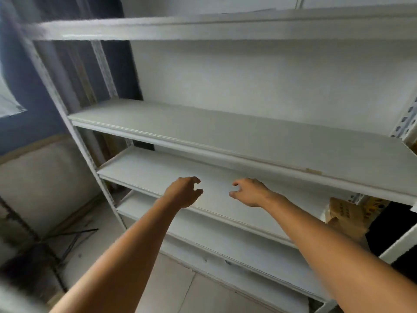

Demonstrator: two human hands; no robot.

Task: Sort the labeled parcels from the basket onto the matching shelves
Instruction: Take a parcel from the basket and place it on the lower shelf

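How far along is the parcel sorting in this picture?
Done: little shows; the shelves are bare except maybe a brown package at right. In hand: nothing; left hand and right hand hover empty over a shelf. Left: nearly all sorting; basket unseen.

White rack (pixel 158 28) with wide bare boards. Between the middle shelf (pixel 225 132) and the lower shelf (pixel 146 168) the gap stands open across most of its width. At its right end a brown printed box (pixel 345 220) and a dark mass (pixel 390 224) beside it block the way. A perforated upright post (pixel 86 152) bounds the left side.
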